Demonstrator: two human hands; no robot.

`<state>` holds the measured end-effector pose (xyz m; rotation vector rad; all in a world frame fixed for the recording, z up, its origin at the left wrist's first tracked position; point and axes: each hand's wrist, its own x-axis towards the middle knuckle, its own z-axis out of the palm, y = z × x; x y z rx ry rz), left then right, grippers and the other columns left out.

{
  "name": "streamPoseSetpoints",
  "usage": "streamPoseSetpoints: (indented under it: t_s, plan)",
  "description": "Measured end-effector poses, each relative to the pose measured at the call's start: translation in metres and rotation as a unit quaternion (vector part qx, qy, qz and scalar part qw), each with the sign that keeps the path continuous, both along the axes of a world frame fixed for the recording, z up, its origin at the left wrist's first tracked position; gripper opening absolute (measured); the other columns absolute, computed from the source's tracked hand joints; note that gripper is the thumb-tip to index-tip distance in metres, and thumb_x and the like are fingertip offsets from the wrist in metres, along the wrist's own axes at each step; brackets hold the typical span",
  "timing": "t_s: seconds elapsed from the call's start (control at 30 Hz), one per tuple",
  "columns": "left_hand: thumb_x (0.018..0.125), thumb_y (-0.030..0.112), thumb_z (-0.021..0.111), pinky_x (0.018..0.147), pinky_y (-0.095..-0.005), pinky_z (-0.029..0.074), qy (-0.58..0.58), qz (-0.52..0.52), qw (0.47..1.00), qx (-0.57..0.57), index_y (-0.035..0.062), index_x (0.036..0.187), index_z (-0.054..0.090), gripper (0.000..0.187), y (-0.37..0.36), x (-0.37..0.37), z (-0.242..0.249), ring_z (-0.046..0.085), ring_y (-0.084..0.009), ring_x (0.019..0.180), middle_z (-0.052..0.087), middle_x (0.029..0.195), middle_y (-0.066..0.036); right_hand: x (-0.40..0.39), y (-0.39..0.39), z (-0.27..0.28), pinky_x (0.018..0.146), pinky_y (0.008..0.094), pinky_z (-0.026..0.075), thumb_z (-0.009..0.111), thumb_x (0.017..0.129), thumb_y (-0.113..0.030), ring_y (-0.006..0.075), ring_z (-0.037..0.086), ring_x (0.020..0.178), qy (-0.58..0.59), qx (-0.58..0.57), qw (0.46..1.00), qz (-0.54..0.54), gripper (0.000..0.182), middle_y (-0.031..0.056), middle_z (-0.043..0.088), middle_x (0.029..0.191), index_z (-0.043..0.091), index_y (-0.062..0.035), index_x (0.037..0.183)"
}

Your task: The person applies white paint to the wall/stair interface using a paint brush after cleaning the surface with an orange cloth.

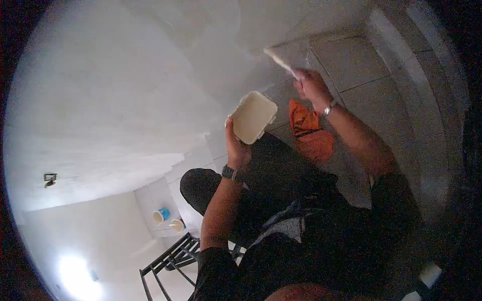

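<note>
My left hand (237, 150) grips a shallow cream plastic tub (253, 118) by its edge, the thumb along its near side. The open side faces up toward me, and its inside is pale. In my right hand (314, 89) is a slim paintbrush (279, 60), its whitish end pointing toward the foot of the wall. Blur hides the exact shape of that end. Brush and tub are apart. An orange cloth or bag (309, 131) with a dark strap lies on the floor below my right wrist.
A large pale wall (115, 95) with a greyer, patchy area (216, 50) fills the left side. Grey tiles (371, 105) cover the floor, with a raised step (416, 85) at right. Two buckets (161, 215) (177, 225) and a black metal ladder-like frame (173, 256) stand lower left.
</note>
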<state>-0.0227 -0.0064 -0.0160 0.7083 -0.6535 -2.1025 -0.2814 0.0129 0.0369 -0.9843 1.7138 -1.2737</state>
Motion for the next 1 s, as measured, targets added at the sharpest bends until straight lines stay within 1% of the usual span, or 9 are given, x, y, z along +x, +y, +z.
streamPoseSetpoints:
  t_s: [0.23, 0.33, 0.6, 0.67, 0.7, 0.77, 0.83, 0.93, 1.0]
  plan:
    - [0.093, 0.046, 0.031, 0.086, -0.0434, 0.047, 0.017, 0.02, 0.999, 0.026, 0.007, 0.126, 0.041, 0.052, 0.011, 0.003, 0.029, 0.052, -0.03, 0.109, 0.05, 0.123, -0.013, 0.004, 0.002, 0.091, 0.044, 0.0196, 0.028, 0.046, 0.092, -0.027, 0.0037, 0.034, 0.049, 0.061, -0.175, 0.981, -0.055, 0.028, -0.0061, 0.04, 0.058, 0.062, -0.0059, 0.101]
    - [0.094, 0.045, 0.029, 0.088, -0.0445, 0.046, 0.027, 0.036, 0.999, 0.015, 0.0066, 0.127, 0.041, 0.052, 0.018, -0.002, 0.038, 0.051, -0.0303, 0.11, 0.048, 0.124, -0.014, -0.001, 0.003, 0.042, 0.046, 0.0206, 0.032, 0.046, 0.093, -0.027, 0.0059, 0.038, 0.051, 0.25, -0.281, 0.921, -0.106, 0.029, -0.0056, 0.042, 0.061, 0.061, -0.0033, 0.1]
    - [0.093, 0.039, 0.039, 0.09, -0.0446, 0.045, 0.01, 0.079, 0.994, -0.073, 0.005, 0.127, 0.039, 0.048, 0.03, -0.01, 0.047, 0.05, -0.0298, 0.111, 0.047, 0.125, -0.013, -0.033, 0.008, -0.121, 0.06, 0.0323, 0.044, 0.049, 0.09, -0.028, 0.018, 0.054, 0.062, 0.268, 0.027, 0.961, -0.071, 0.03, 0.0096, 0.056, 0.069, 0.059, 0.0004, 0.092]
    - [0.092, 0.034, 0.045, 0.092, -0.0434, 0.044, -0.014, 0.09, 0.989, -0.113, 0.0046, 0.126, 0.039, 0.046, 0.034, -0.009, 0.057, 0.049, -0.0285, 0.112, 0.047, 0.125, -0.013, -0.046, 0.01, -0.146, 0.057, 0.0321, 0.043, 0.051, 0.088, -0.032, 0.0191, 0.054, 0.059, 0.544, -0.096, 0.833, -0.029, 0.034, 0.0075, 0.055, 0.064, 0.06, 0.0012, 0.09]
    - [0.089, 0.027, 0.051, 0.093, -0.0419, 0.044, -0.025, 0.083, 0.989, -0.117, 0.0041, 0.126, 0.038, 0.046, 0.036, -0.009, 0.063, 0.049, -0.027, 0.112, 0.047, 0.125, -0.014, -0.042, 0.008, -0.121, 0.057, 0.0321, 0.043, 0.051, 0.088, -0.032, 0.0191, 0.054, 0.059, 0.544, -0.095, 0.833, -0.028, 0.034, 0.0075, 0.055, 0.064, 0.06, 0.0012, 0.09]
    - [0.087, 0.02, 0.057, 0.094, -0.0405, 0.043, -0.037, 0.072, 0.99, -0.12, 0.0035, 0.126, 0.037, 0.048, 0.036, -0.006, 0.064, 0.048, -0.0254, 0.112, 0.047, 0.124, -0.015, -0.039, 0.003, -0.056, 0.051, 0.0298, 0.04, 0.051, 0.089, -0.032, 0.0158, 0.051, 0.055, 0.207, -0.052, 0.972, -0.101, 0.033, 0.003, 0.053, 0.061, 0.061, -0.0008, 0.087]
    - [0.085, 0.022, 0.059, 0.093, -0.0402, 0.044, 0.14, 0.038, 0.989, 0.04, 0.0042, 0.127, 0.037, 0.05, 0.028, -0.001, 0.057, 0.049, -0.0258, 0.112, 0.047, 0.124, -0.014, -0.045, -0.005, -0.004, 0.048, 0.0275, 0.037, 0.052, 0.088, -0.033, 0.0112, 0.047, 0.052, 0.235, -0.136, 0.959, -0.087, 0.033, -0.0004, 0.052, 0.062, 0.061, -0.0022, 0.087]
    - [0.089, 0.04, 0.049, 0.09, -0.0426, 0.044, -0.043, 0.082, 0.989, -0.115, 0.0064, 0.126, 0.04, 0.051, 0.042, -0.012, 0.083, 0.049, -0.0281, 0.112, 0.047, 0.124, -0.012, -0.037, 0.0, 0.078, 0.046, 0.0251, 0.034, 0.052, 0.089, -0.031, 0.0074, 0.043, 0.052, 0.236, -0.208, 0.945, -0.083, 0.029, -0.0022, 0.05, 0.063, 0.062, -0.0038, 0.088]
    - [0.089, 0.044, 0.044, 0.089, -0.0431, 0.044, -0.006, 0.067, 0.996, -0.061, 0.0072, 0.126, 0.041, 0.053, 0.036, -0.007, 0.074, 0.049, -0.0289, 0.112, 0.047, 0.125, -0.012, -0.027, 0.007, 0.105, 0.047, 0.0254, 0.036, 0.052, 0.089, -0.028, 0.0088, 0.045, 0.052, 0.258, -0.281, 0.92, -0.093, 0.028, -0.0006, 0.051, 0.063, 0.061, -0.0018, 0.09]
